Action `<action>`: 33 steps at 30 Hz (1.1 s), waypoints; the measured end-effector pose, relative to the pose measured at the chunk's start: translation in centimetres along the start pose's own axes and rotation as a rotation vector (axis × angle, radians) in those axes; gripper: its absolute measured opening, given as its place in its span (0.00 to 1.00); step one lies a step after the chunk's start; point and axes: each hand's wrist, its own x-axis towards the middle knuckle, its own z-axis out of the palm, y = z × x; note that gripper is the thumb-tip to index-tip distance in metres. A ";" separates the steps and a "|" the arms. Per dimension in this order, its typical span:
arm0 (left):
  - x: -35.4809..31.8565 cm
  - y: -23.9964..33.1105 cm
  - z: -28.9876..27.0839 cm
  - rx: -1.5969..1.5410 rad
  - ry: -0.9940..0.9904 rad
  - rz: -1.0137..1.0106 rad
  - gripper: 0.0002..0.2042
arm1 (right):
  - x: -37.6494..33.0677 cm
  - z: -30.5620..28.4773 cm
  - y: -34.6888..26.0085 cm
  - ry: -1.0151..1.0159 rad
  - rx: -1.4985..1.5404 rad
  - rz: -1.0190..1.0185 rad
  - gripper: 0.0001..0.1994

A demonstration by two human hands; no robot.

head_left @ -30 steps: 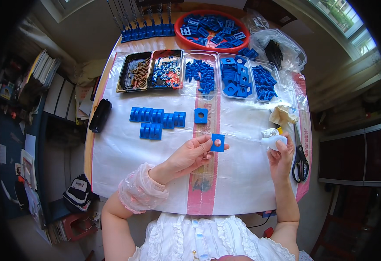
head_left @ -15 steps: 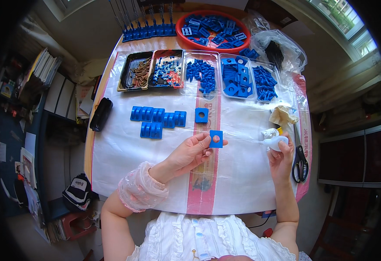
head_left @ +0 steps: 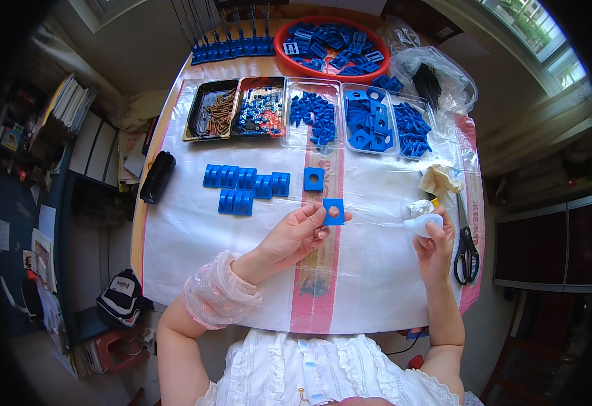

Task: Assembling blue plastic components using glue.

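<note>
One wht sheet point(head_left: 377, 277) on wood tbl point(head_left: 238, 72); window point(head_left: 527, 28) far R. L fingers point(head_left: 311, 220) pinch blue plate point(head_left: 335, 203), R fingers point(head_left: 436, 233) grip wht bottle point(head_left: 419, 224).

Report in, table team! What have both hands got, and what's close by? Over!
Left hand: pinching blue plate. Right hand: holding white bottle, apart from plate. Black-handled scissors beside right hand.

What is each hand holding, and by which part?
Left hand: a blue holed plate, by its left side. Right hand: a white bottle, by its rounded body.
</note>
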 end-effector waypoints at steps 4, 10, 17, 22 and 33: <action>0.0 0.0 0.0 -0.008 0.001 0.001 0.11 | 0.0 -0.1 0.0 -0.021 0.008 0.004 0.09; 0.0 0.0 0.0 -0.005 0.001 0.001 0.11 | 0.0 0.1 -0.1 -0.008 0.009 0.003 0.09; 0.0 0.0 -0.1 0.004 -0.004 -0.004 0.12 | 0.0 -0.1 0.0 -0.019 0.004 0.006 0.08; 0.0 0.0 -0.2 0.007 -0.006 -0.007 0.11 | 0.0 -0.1 0.0 -0.016 -0.006 0.009 0.09; -0.1 0.0 -0.1 -0.008 0.002 -0.010 0.11 | 0.0 0.0 -0.1 -0.018 -0.018 -0.001 0.09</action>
